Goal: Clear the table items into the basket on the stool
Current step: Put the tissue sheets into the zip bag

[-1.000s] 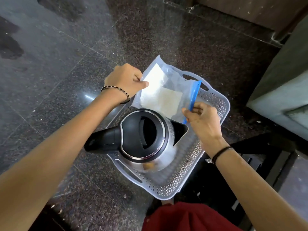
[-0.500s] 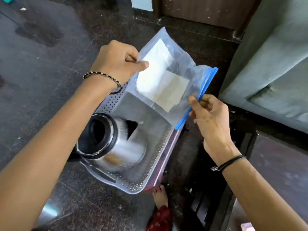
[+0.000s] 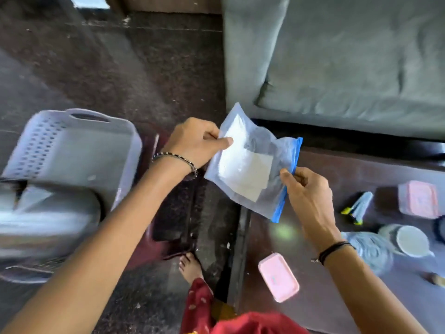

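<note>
From my screen I saw the plastic zip bag (image 3: 250, 165), with white sheets inside it, held in the air by both hands. It was not in the basket (image 3: 79, 150) and not on the table (image 3: 337, 249). It hung over the near left corner of the table, in front of the grey sofa (image 3: 337, 56). The left hand (image 3: 197, 143) pinched the far left edge of the bag, thumb on top and fingers curled under. The right hand (image 3: 310, 189) pinched the blue zip strip at the near right side.

The basket stood to the left on the dark red stool (image 3: 154, 237), well apart from the bag. A metal kettle (image 3: 48, 213) lay in it, much blurred.

On the table I saw a pink box (image 3: 278, 277) near the edge, a second pink box (image 3: 417, 198) farther right, and a white cup (image 3: 409, 239). A bare foot (image 3: 191, 263) stood on the floor between stool and table.
</note>
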